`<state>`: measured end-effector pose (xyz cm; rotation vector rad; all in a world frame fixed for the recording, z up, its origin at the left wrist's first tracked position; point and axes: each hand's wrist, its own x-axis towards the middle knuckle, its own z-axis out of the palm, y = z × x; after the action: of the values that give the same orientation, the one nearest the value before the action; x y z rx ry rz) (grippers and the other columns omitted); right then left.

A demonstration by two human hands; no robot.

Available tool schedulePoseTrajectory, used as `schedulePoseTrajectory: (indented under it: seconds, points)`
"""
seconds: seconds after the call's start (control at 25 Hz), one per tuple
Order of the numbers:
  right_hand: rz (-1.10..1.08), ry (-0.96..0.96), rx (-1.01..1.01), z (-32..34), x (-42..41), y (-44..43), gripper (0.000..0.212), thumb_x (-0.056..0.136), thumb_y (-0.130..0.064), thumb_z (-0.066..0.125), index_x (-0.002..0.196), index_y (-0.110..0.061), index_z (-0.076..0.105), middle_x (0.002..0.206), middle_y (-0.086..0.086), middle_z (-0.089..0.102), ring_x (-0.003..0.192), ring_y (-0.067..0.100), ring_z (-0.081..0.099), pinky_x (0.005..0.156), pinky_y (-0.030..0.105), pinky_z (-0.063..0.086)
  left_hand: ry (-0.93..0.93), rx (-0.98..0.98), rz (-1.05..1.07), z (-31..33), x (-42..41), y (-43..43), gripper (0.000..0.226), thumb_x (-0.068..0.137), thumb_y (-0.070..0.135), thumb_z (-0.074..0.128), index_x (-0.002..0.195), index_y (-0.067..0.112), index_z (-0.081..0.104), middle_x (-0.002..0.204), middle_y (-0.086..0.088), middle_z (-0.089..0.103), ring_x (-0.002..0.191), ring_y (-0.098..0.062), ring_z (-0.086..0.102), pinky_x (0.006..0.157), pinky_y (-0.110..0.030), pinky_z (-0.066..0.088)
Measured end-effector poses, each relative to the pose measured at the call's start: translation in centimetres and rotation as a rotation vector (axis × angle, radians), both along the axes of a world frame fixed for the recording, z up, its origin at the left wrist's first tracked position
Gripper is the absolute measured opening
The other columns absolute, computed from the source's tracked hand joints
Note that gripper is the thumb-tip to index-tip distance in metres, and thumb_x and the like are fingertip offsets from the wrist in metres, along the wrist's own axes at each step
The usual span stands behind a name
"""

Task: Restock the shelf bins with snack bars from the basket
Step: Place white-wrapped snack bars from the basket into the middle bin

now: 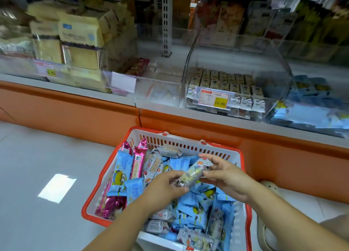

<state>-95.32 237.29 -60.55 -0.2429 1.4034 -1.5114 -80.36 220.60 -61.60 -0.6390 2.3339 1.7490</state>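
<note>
Lower centre: left hand [166, 187] and right hand [225, 177], fingers curled, each pinched an end of one snack bar [194, 172] above one basket [179, 143].

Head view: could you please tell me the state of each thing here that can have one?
left hand, grips the lower end of the snack bar.
right hand, fingers pinch its upper end.
snack bar, wrapped, held tilted over the basket.
basket, on the floor, full of wrapped bars.
clear bin with the price tag, partly filled with rows of bars.
</note>
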Motion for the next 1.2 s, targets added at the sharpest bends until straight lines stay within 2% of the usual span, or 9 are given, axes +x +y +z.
schedulePoseTrajectory:
  seconds: [0.16,0.28,0.44,0.52,0.68,0.8,0.92,1.12,1.2]
  points:
    - [-0.166,-0.112,-0.154,1.1,0.7,0.2,0.054,0.075,0.000,0.068,0.127,-0.005,0.053,0.112,0.023,0.066,0.105,0.035,0.065,0.085,0.034,0.057,0.166,-0.288,0.118,1.2,-1.3,1.7,0.038,0.081,0.037,0.075,0.114,0.047,0.059,0.104,0.026,0.059,0.089,0.007,0.054,0.077,-0.017,0.045]
    - [-0.293,-0.096,-0.182,2.5,1.2,0.1,0.047,0.077,-0.008,0.065,0.120,0.007,0.054,0.111,0.022,0.068,0.101,0.030,0.069,0.076,0.027,0.058,0.300,-0.365,0.164,2.6,-2.2,2.2,0.039,0.081,0.040,0.074,0.111,0.054,0.054,0.108,0.031,0.056,0.098,0.016,0.046,0.078,-0.006,0.038]
    - [-0.305,0.140,-0.271,7.2,0.3,-1.4,0.049,0.072,-0.023,0.079,0.117,-0.013,0.061,0.111,0.014,0.070,0.100,0.027,0.069,0.071,0.027,0.056,0.581,-0.492,0.155,7.5,-5.4,2.0,0.039,0.078,0.040,0.074,0.110,0.051,0.055,0.108,0.030,0.053,0.100,0.010,0.052,0.077,-0.008,0.042]
    - [-0.282,0.308,-0.274,10.7,-2.0,-2.9,0.038,0.077,-0.025,0.079,0.112,-0.023,0.064,0.109,0.007,0.072,0.100,0.025,0.070,0.075,0.032,0.056,0.686,-0.609,0.114,10.6,-7.9,0.5,0.043,0.076,0.046,0.069,0.116,0.046,0.053,0.111,0.029,0.053,0.100,0.009,0.052,0.082,-0.009,0.042]
    - [-0.455,0.699,-0.078,16.9,-10.6,-5.8,0.026,0.085,-0.014,0.071,0.106,-0.019,0.057,0.098,0.001,0.074,0.089,0.019,0.072,0.084,0.041,0.057,0.710,-0.943,0.171,14.4,-12.2,-4.8,0.061,0.088,0.053,0.055,0.142,0.031,0.039,0.137,0.019,0.041,0.129,0.001,0.033,0.105,-0.007,0.017]
    - [-0.548,0.778,0.091,18.8,-17.2,-8.3,0.023,0.082,-0.015,0.074,0.100,-0.012,0.060,0.100,0.008,0.071,0.073,0.015,0.069,0.062,0.023,0.057,0.541,-0.985,0.169,13.7,-14.7,-7.5,0.071,0.095,0.051,0.045,0.153,0.026,0.013,0.159,0.010,0.017,0.145,-0.005,0.009,0.116,-0.022,0.005]
    - [-0.458,0.755,0.180,18.1,-21.5,-12.0,0.030,0.085,-0.014,0.072,0.110,0.001,0.064,0.101,0.014,0.071,0.070,0.017,0.067,0.058,0.024,0.056,0.510,-1.062,0.136,12.5,-16.3,-8.3,0.071,0.096,0.055,0.036,0.153,0.028,0.006,0.160,0.012,0.012,0.146,-0.004,0.004,0.118,-0.026,-0.002]
    - [-0.348,0.798,0.435,14.9,-24.4,-18.9,0.039,0.081,-0.026,0.077,0.102,0.005,0.065,0.106,0.020,0.068,0.093,0.033,0.067,0.081,0.038,0.054,0.558,-1.023,0.101,11.9,-16.1,-9.2,0.069,0.088,0.067,0.026,0.150,0.041,0.009,0.151,0.026,0.020,0.141,0.006,0.012,0.114,-0.019,0.002]
    - [-0.276,0.874,0.548,13.5,-24.5,-20.0,0.034,0.080,-0.030,0.077,0.089,-0.001,0.062,0.103,0.019,0.066,0.099,0.033,0.065,0.075,0.033,0.049,0.578,-1.006,0.093,12.0,-16.3,-9.3,0.066,0.086,0.068,0.025,0.145,0.048,0.005,0.142,0.033,0.018,0.135,0.013,0.011,0.113,-0.017,0.002]
